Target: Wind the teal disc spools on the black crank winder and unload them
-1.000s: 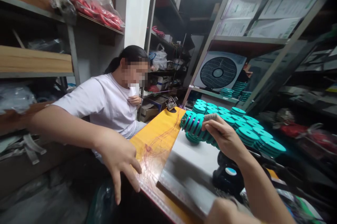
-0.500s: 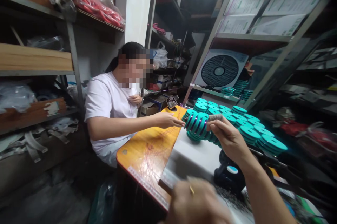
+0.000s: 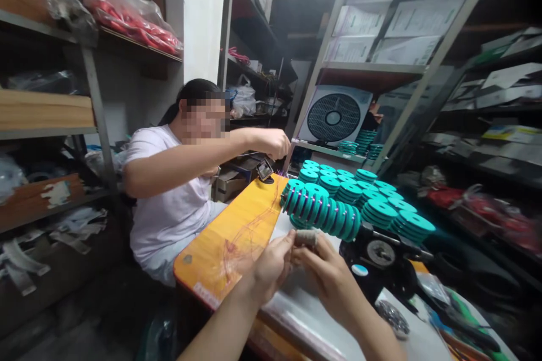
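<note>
My right hand is closed round a small grey-beige roll, perhaps tape. Beside it my left hand pinches at the roll's left end with thumb and fingers; what lies between those fingertips is partly hidden. Just above both hands, a row of teal spools wound with dark purple thread sits on the shaft of a black machine. Neither hand touches the spools.
Stacks of teal discs stand behind the spool row. A co-worker sits at the yellow table, one arm stretched towards the spools. A box fan stands on the shelf. Small metal parts lie at the right.
My right hand has drawn the roll down from the spool row, and my left hand has come up to meet it. The co-worker's hand has risen off the spools. The view has shifted.
</note>
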Demonstrator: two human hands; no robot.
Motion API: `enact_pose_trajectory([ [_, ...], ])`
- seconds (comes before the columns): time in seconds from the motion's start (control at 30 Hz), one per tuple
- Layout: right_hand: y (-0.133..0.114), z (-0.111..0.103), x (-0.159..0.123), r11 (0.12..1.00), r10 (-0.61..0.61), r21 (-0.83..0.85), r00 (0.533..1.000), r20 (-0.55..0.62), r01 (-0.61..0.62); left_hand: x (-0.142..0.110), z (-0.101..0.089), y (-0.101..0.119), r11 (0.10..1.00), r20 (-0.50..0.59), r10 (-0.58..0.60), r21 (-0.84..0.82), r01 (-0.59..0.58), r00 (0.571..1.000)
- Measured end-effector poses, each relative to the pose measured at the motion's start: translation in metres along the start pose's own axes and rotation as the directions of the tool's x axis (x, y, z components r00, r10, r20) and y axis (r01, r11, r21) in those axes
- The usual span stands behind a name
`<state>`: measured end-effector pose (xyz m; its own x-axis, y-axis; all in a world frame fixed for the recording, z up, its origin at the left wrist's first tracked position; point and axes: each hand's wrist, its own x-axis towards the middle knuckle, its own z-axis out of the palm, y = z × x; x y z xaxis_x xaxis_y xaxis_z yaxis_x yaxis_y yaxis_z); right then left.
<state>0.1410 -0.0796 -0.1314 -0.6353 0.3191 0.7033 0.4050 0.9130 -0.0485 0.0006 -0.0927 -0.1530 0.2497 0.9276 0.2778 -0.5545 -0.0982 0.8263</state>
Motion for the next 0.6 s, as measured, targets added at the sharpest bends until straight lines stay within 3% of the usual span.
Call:
enact_pose_trajectory([
  [0.13, -0.01, 0.011, -0.011, 1.0, -0.005, 0.014, 0.999, -0.047, 0.006, -0.009, 0.006, 0.007, 0.989, -0.023, -0.128, -0.078, 0.126, 0.991],
  [0.2, -0.012, 0.019, -0.017, 0.999, 0.029, 0.043, 0.996, -0.084, -0.026, -0.012, 0.003, 0.011, 0.991, -0.119, -0.099, 0.081, 0.109, 0.988],
  [0.23, -0.013, 0.023, -0.02, 0.998, 0.051, 0.053, 0.993, -0.106, -0.046, -0.014, 0.0, 0.013, 0.97, -0.21, -0.007, 0.237, 0.058, 0.978],
  [0.27, -0.013, 0.027, -0.023, 0.996, 0.071, 0.06, 0.988, -0.134, -0.063, -0.014, -0.003, 0.016, 0.908, -0.3, 0.146, 0.418, -0.008, 0.943],
  [0.3, -0.013, 0.031, -0.025, 0.994, 0.095, 0.066, 0.983, -0.159, -0.086, -0.014, -0.006, 0.021, 0.806, -0.357, 0.333, 0.587, -0.067, 0.873],
  [0.37, -0.013, 0.039, -0.029, 0.988, 0.144, 0.082, 0.97, -0.198, -0.13, -0.013, -0.007, 0.034, 0.578, -0.332, 0.631, 0.804, -0.138, 0.701],
  [0.4, -0.012, 0.042, -0.031, 0.984, 0.168, 0.095, 0.964, -0.208, -0.151, -0.011, -0.005, 0.042, 0.501, -0.281, 0.698, 0.849, -0.168, 0.658],
  [0.43, -0.012, 0.045, -0.032, 0.98, 0.189, 0.108, 0.958, -0.214, -0.169, -0.008, -0.001, 0.05, 0.461, -0.221, 0.716, 0.862, -0.21, 0.662],
  [0.5, -0.013, 0.05, -0.033, 0.974, 0.214, 0.124, 0.95, -0.227, -0.189, 0.0, 0.011, 0.065, 0.468, -0.109, 0.662, 0.833, -0.295, 0.742],
  [0.6, -0.012, 0.054, -0.035, 0.969, 0.232, 0.138, 0.941, -0.248, -0.203, 0.016, 0.032, 0.078, 0.613, -0.004, 0.524, 0.696, -0.374, 0.852],
])
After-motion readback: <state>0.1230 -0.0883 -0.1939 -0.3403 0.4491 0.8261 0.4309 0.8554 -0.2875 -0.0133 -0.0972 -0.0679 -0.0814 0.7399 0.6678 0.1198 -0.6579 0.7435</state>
